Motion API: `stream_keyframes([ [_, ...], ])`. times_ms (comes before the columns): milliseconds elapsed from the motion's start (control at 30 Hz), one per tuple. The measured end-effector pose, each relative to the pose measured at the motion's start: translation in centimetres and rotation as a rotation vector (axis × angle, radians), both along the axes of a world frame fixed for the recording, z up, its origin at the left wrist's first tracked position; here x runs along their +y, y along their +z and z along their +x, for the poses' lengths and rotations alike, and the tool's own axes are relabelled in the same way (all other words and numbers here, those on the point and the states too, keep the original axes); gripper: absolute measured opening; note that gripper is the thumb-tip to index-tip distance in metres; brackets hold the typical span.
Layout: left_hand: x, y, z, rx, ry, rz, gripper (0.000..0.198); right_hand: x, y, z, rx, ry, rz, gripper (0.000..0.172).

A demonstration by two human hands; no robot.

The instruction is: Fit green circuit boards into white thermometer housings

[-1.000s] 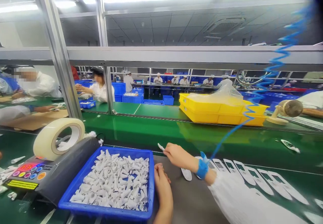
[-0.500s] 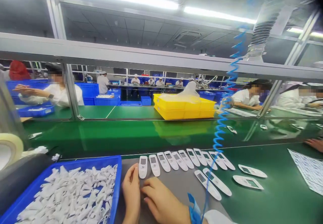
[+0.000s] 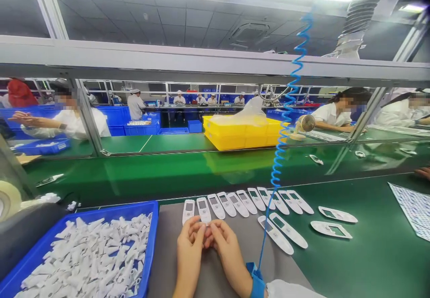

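My left hand (image 3: pixel 188 249) and my right hand (image 3: pixel 224 249) meet over the grey mat (image 3: pixel 168 262), fingertips pinched together around something small and white that I cannot make out. Just beyond the fingertips lies a row of several white oblong housings (image 3: pixel 247 200) with dark windows. A blue bin (image 3: pixel 152 226) full of small white plastic caps (image 3: pixel 90 257) sits to the left of my left hand. A blue wrist strap (image 3: pixel 255 283) on my right wrist trails a blue coiled cord (image 3: pixel 281 132) upward.
Three more housings (image 3: pixel 331 228) lie loose on the green bench to the right, near a printed sheet (image 3: pixel 411 208). A green conveyor (image 3: pixel 161 172) runs behind, then yellow crates (image 3: pixel 247 134) and a small fan (image 3: pixel 304 124). Other workers sit beyond. A tape dispenser (image 3: pixel 16 226) stands at left.
My right hand came back from the conveyor edge to join the left at the mat. The view swung right, so the tape dispenser slid mostly out of frame.
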State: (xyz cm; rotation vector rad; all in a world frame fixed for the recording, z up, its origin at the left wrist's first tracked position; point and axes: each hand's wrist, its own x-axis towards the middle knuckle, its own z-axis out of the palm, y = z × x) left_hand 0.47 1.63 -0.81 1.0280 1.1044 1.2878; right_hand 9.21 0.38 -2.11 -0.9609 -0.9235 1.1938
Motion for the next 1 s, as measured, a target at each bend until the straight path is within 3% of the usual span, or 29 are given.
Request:
stream_keyframes([
  [133, -0.18, -0.18, 0.25, 0.057, -0.057, 0.051, 0.029, 0.32, -0.28, 0.47, 0.128, 0.032, -0.054, 0.027],
  [300, -0.14, -0.21, 0.13, 0.002, -0.016, -0.060, 0.038, 0.20, -0.18, 0.74, 0.103, 0.110, -0.058, 0.027],
  [600, -0.38, -0.14, 0.41, 0.103, -0.094, -0.033, 0.039, 0.04, 0.11, 0.76, 0.128, 0.114, -0.042, 0.021],
  [1000, -0.55, 0.64, 0.41, 0.049, -0.102, 0.009, 0.028, -0.04, 0.52, 0.62, 0.225, 0.106, -0.067, 0.018],
])
